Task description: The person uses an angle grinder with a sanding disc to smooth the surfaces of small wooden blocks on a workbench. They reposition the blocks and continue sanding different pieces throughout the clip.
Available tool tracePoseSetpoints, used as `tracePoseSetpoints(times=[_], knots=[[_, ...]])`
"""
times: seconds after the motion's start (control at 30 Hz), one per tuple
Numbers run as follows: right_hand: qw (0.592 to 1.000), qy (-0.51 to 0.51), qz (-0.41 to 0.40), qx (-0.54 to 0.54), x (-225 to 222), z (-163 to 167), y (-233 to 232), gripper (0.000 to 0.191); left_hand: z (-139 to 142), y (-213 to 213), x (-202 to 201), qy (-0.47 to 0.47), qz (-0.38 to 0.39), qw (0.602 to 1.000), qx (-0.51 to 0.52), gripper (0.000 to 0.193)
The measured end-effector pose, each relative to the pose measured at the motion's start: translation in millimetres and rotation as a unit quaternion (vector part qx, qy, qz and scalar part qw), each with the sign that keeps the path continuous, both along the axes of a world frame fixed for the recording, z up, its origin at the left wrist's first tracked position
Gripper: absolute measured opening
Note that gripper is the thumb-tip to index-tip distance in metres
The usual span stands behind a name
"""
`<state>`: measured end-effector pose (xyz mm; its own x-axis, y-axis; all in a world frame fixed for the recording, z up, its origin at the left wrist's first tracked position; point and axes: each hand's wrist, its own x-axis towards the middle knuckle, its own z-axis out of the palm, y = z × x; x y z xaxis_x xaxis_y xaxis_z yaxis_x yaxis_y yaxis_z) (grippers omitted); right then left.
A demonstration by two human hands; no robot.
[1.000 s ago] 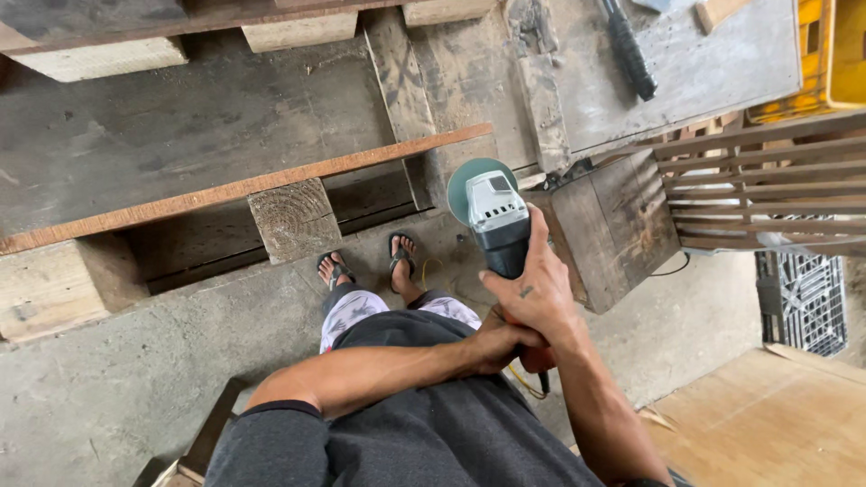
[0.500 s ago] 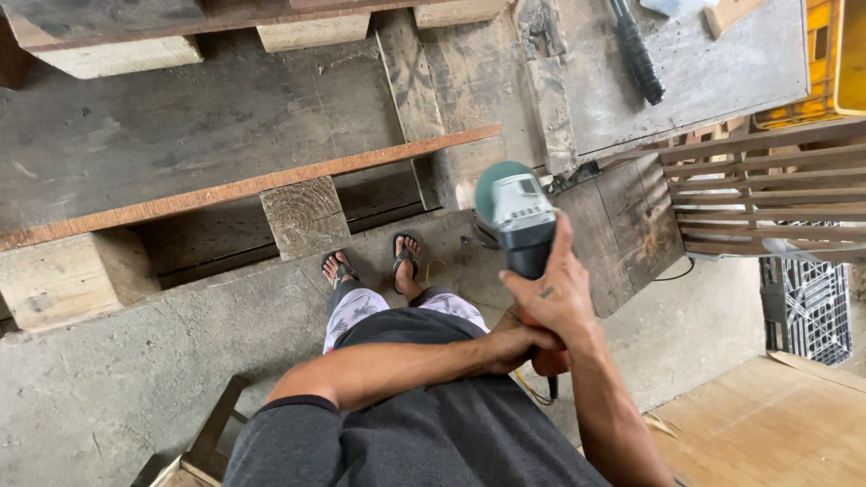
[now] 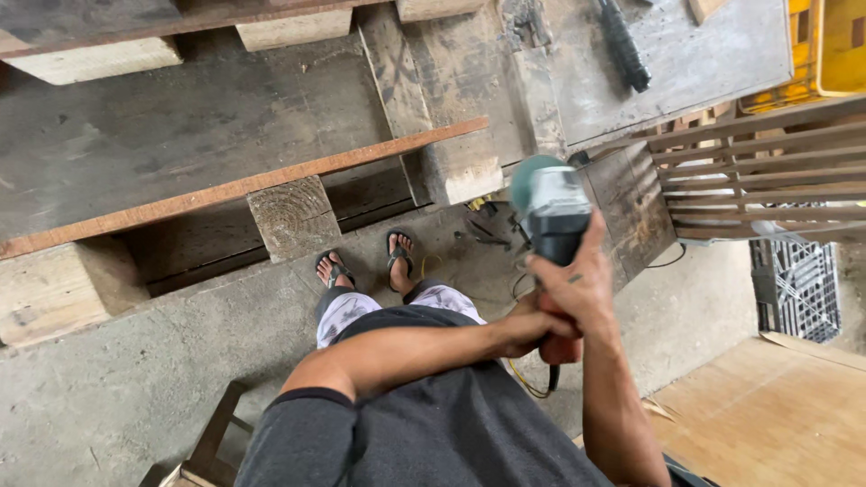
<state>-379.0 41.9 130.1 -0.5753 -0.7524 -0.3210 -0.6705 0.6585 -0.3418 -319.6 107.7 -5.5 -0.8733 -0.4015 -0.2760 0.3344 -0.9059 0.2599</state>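
Observation:
I hold a teal and grey angle grinder (image 3: 548,206) upright in front of my body. My right hand (image 3: 577,289) wraps its dark body, thumb raised along the side. Below it, my left hand (image 3: 526,330) closes around the rear of the handle, partly hidden by the right hand. The tool's cord (image 3: 532,383) hangs down from the handle. The grinder's disc faces away and is hidden. A long reddish-brown wooden strip (image 3: 244,188) lies across a heavy wooden workbench (image 3: 162,126) beyond my sandalled feet (image 3: 365,263).
Thick timber blocks (image 3: 290,216) stand under the bench edge. A black tool (image 3: 624,45) lies on the bench at the back right. A slatted wooden frame (image 3: 767,171), a yellow crate (image 3: 830,50), a black plastic crate (image 3: 798,289) and a plywood sheet (image 3: 776,415) are on the right.
The grinder and both hands have shifted to the right and slightly up in view. My grip on it stays the same.

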Motion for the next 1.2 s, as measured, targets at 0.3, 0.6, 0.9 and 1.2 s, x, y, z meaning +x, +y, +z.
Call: tracePoseSetpoints(times=[0.3,0.6,0.9,1.2], knots=[[0.965,-0.162,-0.022,-0.206,-26,2,41,0.110,31,6,7,0.005,0.046,0.993,-0.104,0.043],[0.990,-0.082,0.108,-0.045,-4,9,12,0.115,47,6,29,-0.036,0.085,0.995,-0.021,0.038],[0.972,-0.047,0.224,-0.057,6,18,-31,0.118,37,-18,19,0.022,0.100,0.993,0.052,0.038],[0.959,-0.044,0.272,-0.062,4,24,-36,0.117,45,-13,11,0.001,0.109,0.990,0.090,0.050]])
